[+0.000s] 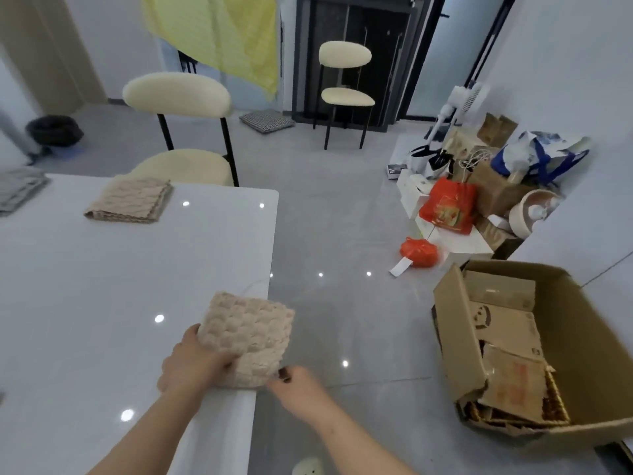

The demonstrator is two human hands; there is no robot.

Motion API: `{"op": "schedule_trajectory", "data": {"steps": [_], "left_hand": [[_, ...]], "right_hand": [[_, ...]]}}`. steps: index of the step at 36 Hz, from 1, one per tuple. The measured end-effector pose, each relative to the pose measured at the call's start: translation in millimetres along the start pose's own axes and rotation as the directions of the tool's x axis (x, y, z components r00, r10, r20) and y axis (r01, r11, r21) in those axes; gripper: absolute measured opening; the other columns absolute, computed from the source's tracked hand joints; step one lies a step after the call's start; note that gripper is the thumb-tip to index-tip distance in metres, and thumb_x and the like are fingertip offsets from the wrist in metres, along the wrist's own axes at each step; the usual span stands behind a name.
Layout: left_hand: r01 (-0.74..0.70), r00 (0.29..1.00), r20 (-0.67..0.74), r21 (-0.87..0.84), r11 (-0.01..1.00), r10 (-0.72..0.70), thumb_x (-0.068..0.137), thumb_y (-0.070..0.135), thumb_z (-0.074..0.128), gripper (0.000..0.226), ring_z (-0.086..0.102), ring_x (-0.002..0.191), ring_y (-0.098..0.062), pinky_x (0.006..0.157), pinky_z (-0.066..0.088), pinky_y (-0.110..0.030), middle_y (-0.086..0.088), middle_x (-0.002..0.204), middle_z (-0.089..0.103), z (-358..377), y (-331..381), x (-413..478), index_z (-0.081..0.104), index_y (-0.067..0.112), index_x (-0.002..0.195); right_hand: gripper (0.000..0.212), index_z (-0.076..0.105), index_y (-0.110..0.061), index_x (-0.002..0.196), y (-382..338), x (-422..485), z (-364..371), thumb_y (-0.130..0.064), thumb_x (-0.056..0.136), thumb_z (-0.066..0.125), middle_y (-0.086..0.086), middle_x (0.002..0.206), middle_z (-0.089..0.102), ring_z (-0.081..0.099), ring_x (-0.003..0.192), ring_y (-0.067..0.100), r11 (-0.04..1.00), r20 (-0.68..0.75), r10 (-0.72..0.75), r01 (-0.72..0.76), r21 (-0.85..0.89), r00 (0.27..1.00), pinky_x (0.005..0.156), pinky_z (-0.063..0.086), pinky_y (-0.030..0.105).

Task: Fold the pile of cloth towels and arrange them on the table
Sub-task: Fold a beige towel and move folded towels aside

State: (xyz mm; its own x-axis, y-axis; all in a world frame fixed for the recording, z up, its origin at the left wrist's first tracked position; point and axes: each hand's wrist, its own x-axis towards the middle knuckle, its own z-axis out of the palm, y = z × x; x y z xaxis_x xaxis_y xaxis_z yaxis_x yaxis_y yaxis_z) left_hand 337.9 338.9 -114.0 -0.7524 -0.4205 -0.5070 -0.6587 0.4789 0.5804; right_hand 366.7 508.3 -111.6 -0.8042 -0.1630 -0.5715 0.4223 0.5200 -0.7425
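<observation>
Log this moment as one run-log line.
step: folding | left hand: on beige towel | right hand: at its near corner | towel overhangs table edge | folded towel far side

Both forearms bare, reaching forward from the lower edge of view and converging. My left hand lies palm down, fingers spread and curled over the near left corner of the folded towel, thumb along its left edge; grip pressed flat onto the cloth. My right hand comes in from the right, wrist angled inward, fingertips pinched at the towel's near right corner. Whether that pinch actually closes on the cloth, I cannot tell. The two hands sit close, not touching.
</observation>
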Motion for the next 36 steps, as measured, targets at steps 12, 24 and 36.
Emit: {"op": "schedule_trajectory", "data": {"steps": [12, 24, 36], "left_hand": [[0.150, 0.981, -0.053, -0.405, 0.902, -0.186, 0.065, 0.057, 0.053, 0.046, 0.058, 0.089, -0.029, 0.087, 0.049, -0.047, -0.007, 0.092, 0.064, 6, 30, 19, 0.056, 0.014, 0.082], [0.072, 0.969, -0.071, -0.836, 0.544, -0.238, 0.082, 0.003, 0.066, 0.091, 0.057, 0.105, -0.028, 0.097, 0.046, -0.045, -0.007, 0.112, 0.054, 2, 37, -2, 0.007, 0.033, 0.145], [0.009, 0.844, -0.253, -0.875, 0.484, -0.473, 0.089, 0.021, 0.058, 0.042, 0.060, 0.083, -0.027, 0.080, 0.051, -0.039, -0.008, 0.098, 0.055, -4, 67, 20, 0.033, 0.031, 0.122]], "right_hand": [[0.031, 0.049, -0.026, 0.109, -35, 67, -40, -0.016, 0.083, 0.062, -0.010, 0.090, 0.059, 0.059, 0.084, 0.008, 0.950, -0.067, -0.038, 0.057, 0.308, 0.997, 0.077, 0.049, 0.022], [0.051, 0.046, -0.015, 0.118, -87, 111, -31, -0.020, 0.073, 0.071, 0.006, 0.113, 0.060, 0.059, 0.106, 0.025, 0.835, 0.071, -0.010, -0.031, 0.550, 0.997, 0.100, 0.045, 0.047], [0.078, 0.027, -0.026, 0.140, -116, 166, -49, -0.012, 0.070, 0.059, -0.002, 0.131, 0.053, 0.055, 0.115, 0.017, 0.987, 0.471, -0.146, 0.164, 0.004, 0.870, 0.099, 0.048, 0.040]]}}
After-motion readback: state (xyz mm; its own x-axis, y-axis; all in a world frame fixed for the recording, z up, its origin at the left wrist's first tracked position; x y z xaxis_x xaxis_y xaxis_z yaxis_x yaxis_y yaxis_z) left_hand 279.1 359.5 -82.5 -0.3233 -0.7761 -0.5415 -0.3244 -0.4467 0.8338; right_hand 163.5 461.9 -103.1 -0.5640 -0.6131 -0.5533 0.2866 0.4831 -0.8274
